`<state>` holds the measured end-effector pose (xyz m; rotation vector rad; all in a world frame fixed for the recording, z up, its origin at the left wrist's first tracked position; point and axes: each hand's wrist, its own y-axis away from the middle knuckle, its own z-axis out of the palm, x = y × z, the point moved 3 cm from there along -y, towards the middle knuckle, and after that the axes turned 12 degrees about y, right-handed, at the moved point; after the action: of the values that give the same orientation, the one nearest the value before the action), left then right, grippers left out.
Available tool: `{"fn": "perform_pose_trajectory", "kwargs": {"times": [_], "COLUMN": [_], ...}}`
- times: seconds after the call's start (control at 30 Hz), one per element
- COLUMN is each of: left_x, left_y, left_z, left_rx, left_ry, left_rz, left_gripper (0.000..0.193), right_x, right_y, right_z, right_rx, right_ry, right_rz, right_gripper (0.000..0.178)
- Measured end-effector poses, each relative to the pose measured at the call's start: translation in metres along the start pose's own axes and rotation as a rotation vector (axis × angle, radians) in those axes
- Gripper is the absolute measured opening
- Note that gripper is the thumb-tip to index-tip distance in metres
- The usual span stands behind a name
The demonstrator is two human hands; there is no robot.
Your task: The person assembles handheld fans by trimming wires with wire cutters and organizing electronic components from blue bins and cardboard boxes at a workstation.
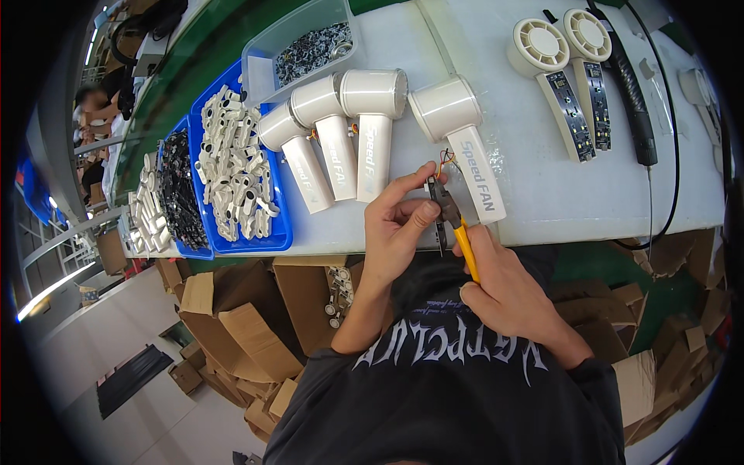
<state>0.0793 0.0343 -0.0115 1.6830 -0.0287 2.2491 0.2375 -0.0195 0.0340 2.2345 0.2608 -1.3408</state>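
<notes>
My right hand [508,291] is wrapped round the yellow handles of a pair of pliers [467,252], whose dark jaws point up toward my left fingertips. My left hand [394,225] pinches a narrow dark strip [441,236] beside the jaws; my fingers hide part of it, and its exact kind is unclear. Thin coloured wires [446,158] rise just above the fingertips. Close by on the right lies a white handheld fan housing [459,128], with a round head and a flat handle. Several similar white housings [374,124] lie in a group to the left.
Blue trays [288,232] at the left hold small white parts and black parts. Behind them stands a clear bin [353,58] of small metal pieces. Two round vented units with circuit boards [570,116] and a black corded screwdriver [632,97] lie right. Cardboard boxes [260,333] stand below the table edge.
</notes>
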Motion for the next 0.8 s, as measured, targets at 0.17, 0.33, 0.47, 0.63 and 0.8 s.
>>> {"fn": "perform_pose_trajectory", "kwargs": {"times": [0.17, 0.33, 0.47, 0.63, 0.8], "left_x": [0.001, 0.002, 0.002, 0.003, 0.005], "left_y": [0.0, -0.001, 0.0, -0.002, -0.003], "left_z": [0.001, 0.005, 0.006, 0.01, 0.011], "left_rx": [0.024, 0.033, 0.035, 0.029, 0.03], "left_ry": [-0.017, 0.004, 0.037, 0.08, 0.079], "left_rz": [-0.006, 0.001, -0.006, -0.035, -0.069], "left_gripper": [0.043, 0.041, 0.038, 0.035, 0.032], "right_x": [-0.001, -0.002, -0.002, 0.004, 0.011], "right_y": [0.0, 0.001, -0.001, -0.002, -0.004], "right_z": [0.011, 0.012, 0.002, 0.0, 0.004], "right_rx": [0.177, 0.237, 0.092, -0.067, -0.123], "right_ry": [0.182, 0.266, 0.128, -0.178, -0.448], "right_rz": [-0.096, -0.103, -0.025, 0.071, 0.114], "right_gripper": [0.039, 0.037, 0.035, 0.039, 0.04]}}
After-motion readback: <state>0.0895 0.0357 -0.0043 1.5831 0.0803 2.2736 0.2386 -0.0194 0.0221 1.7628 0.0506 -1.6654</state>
